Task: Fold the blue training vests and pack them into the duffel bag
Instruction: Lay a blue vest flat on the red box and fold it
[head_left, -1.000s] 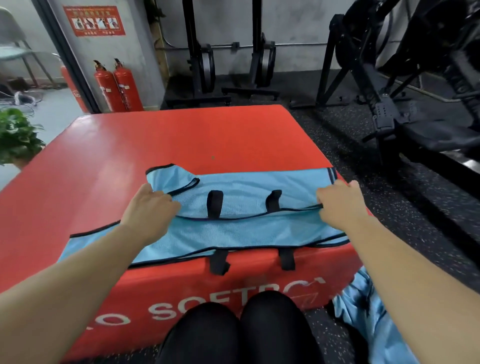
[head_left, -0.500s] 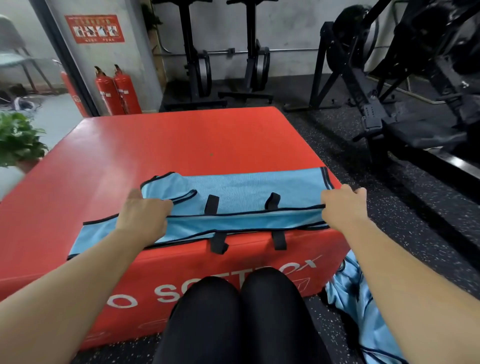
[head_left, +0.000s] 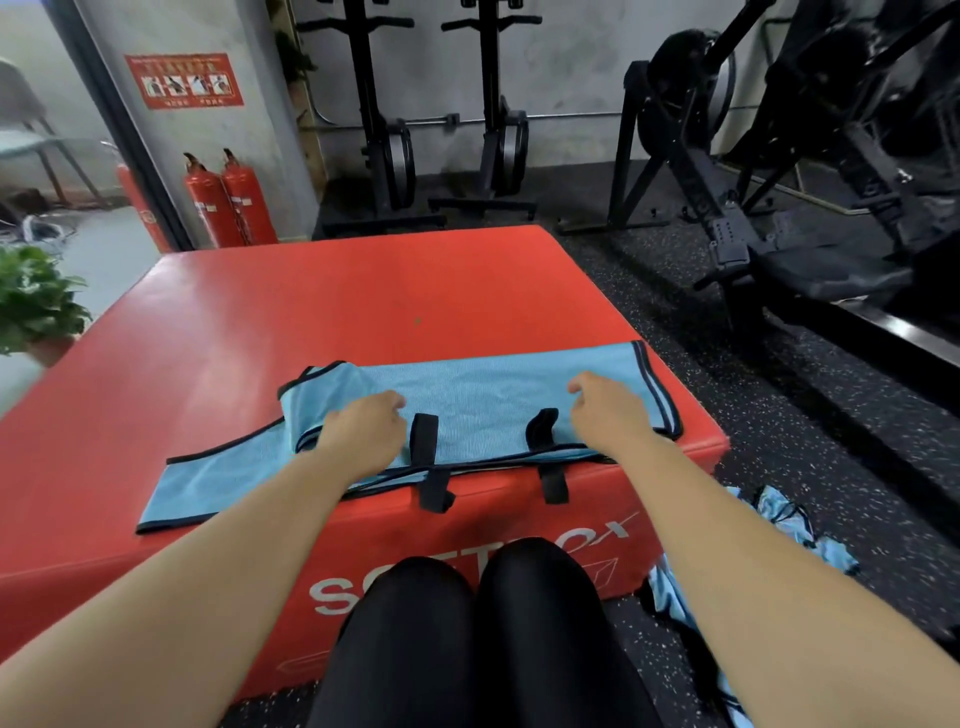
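A light-blue training vest (head_left: 493, 389) with black trim lies folded lengthwise along the near edge of the red soft box (head_left: 322, 306). Its black straps (head_left: 434, 486) hang over the box's front edge. My left hand (head_left: 363, 436) rests on the vest's left part, fingers relaxed on the cloth. On the right part, my right hand (head_left: 608, 410) lies on top with its fingers pointing left. Neither hand pinches cloth that I can see. More blue vests (head_left: 789, 540) lie crumpled on the floor at the right of the box. No duffel bag is in view.
My knees (head_left: 478, 623) in black touch the box front. Red fire extinguishers (head_left: 228, 202) stand at the back left, with a potted plant (head_left: 36, 301) at the far left. Black gym machines (head_left: 779, 182) fill the back and the right side.
The vest's folded edge was drawn to the box's near edge. Both hands then let go of the vest's ends and moved inward, onto its top.
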